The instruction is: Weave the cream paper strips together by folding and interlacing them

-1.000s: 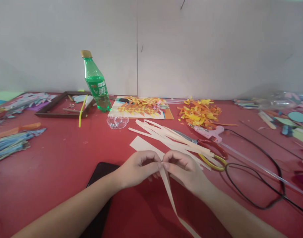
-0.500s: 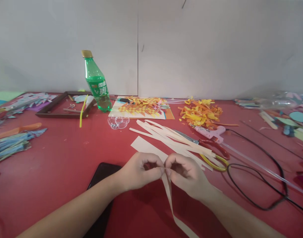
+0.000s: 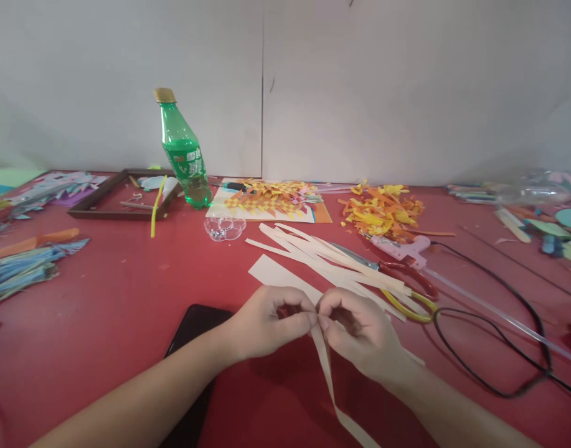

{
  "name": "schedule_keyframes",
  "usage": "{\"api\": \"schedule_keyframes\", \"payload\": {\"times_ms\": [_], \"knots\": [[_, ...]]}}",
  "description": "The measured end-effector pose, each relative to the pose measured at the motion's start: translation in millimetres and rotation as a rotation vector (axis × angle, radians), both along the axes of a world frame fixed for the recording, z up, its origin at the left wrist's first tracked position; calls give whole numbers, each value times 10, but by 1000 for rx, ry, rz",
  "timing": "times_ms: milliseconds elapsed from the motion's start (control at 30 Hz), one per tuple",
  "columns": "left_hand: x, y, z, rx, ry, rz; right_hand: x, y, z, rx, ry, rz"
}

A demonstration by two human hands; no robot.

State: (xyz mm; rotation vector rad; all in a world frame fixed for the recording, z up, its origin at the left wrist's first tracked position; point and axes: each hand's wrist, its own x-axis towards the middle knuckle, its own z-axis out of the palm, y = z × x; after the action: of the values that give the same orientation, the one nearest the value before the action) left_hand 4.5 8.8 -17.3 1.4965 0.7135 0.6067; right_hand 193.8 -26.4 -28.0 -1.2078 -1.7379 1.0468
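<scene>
Between the pinched fingertips of both hands is one end of a cream paper strip, which hangs down toward the front of the table. My left hand grips it from the left, thumb against forefinger. From the right, my right hand pinches the same end, the fingertips of the two hands touching. The exact fold at the fingertips is hidden. Just beyond lie a wider cream paper piece and a pile of loose cream strips. A black phone-like slab lies under my left forearm.
Scissors with red and yellow handles and a pink glue gun with a looping black cord lie right. Farther back are a green bottle, a brown frame, a clear flower-shaped dish and orange-yellow paper scraps.
Both hands have shifted very slightly right in the picture, still pinching the strip. Its hanging part has swung a little, and the whole view has moved slightly.
</scene>
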Motion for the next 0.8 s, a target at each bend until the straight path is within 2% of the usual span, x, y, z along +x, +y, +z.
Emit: {"api": "schedule_keyframes", "payload": {"times_ms": [633, 800], "knots": [[25, 20, 3, -12, -45, 16, -15, 23, 29, 83, 37, -22], [23, 16, 0, 10, -8, 29, -27, 38, 63, 37, 93, 24]]}}
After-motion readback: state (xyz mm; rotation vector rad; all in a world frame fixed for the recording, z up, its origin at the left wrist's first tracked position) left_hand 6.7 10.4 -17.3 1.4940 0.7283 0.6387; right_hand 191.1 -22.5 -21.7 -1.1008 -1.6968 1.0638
